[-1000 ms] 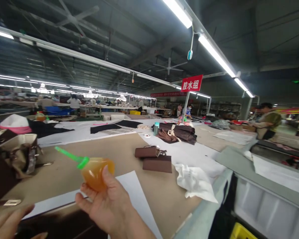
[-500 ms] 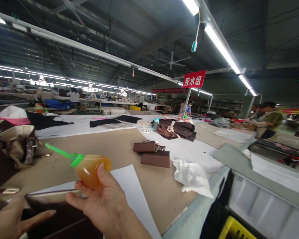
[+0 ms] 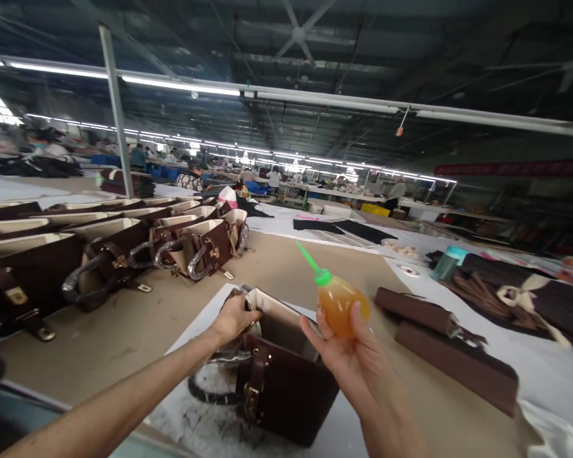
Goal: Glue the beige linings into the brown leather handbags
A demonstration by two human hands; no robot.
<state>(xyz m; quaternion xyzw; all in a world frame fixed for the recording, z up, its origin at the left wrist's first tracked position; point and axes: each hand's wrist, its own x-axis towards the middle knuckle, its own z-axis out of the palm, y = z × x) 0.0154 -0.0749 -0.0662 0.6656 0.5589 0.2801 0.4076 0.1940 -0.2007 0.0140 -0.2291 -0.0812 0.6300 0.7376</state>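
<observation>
Holding up in the right hand (image 3: 358,359), palm upward, one soft clear squeeze bottle (image 3: 341,308) full of amber liquid, with a green nozzle angled up and away to the left into open air. Pinching with the left hand (image 3: 233,318) the pale-lined rim of one open, dark brown, leather-look handbag (image 3: 286,394), at its far left corner. Keeping the hands apart, with the bag's mouth open between them and the right fingertips close to its right rim.

Leaving open room on the tan paper covering (image 3: 272,254) beyond both hands, and left of the left hand; running out at the pale table edge (image 3: 172,448) below the left forearm. Finding less room right of the right hand, with two folded dark brown pieces (image 3: 458,366) near, touching each other.

Counting, from the bag outward: one white sheet (image 3: 203,324) beneath it; one crumpled white sheet (image 3: 551,432) at far right; one white ring-shaped roll (image 3: 409,271), one teal-lidded container (image 3: 449,262) and one tied dark fabric bundle (image 3: 539,305) beyond the right hand; two flat black pieces (image 3: 318,226) farther beyond the bag. Left of the left hand, seeing rows of similar brown handbags (image 3: 210,248), overlapping too much to count.
</observation>
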